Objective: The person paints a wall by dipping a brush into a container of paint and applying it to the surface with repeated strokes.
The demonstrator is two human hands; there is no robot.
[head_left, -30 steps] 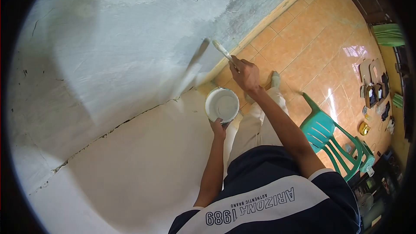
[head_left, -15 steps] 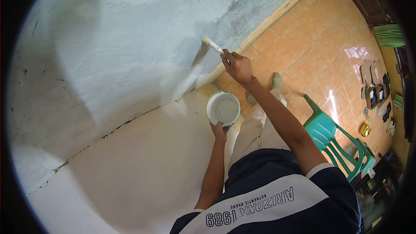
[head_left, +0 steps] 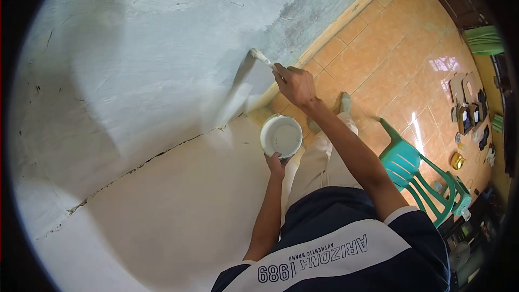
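Observation:
In my right hand (head_left: 295, 85) is a paintbrush (head_left: 264, 59), its handle pinched between thumb and fingers. The pale bristles are right at the wall (head_left: 178, 38), low down near its base, over a darker grey patch. My left hand (head_left: 276, 164) grips the near rim of a white paint bucket (head_left: 281, 135), thumb on the edge and fingers beneath. White paint shows inside the bucket, which is held in front of my legs, its mouth facing up.
A cracked corner line (head_left: 157, 158) separates the painted wall from a second white wall (head_left: 178, 211). On the orange tiled floor (head_left: 373, 59) stands a green plastic chair (head_left: 403, 162) to my right. Beyond it lie a golden pot (head_left: 457, 160) and small boxes (head_left: 466, 119).
The brush and my right hand have shifted slightly left and down. The bucket in my left hand has moved a little to the right.

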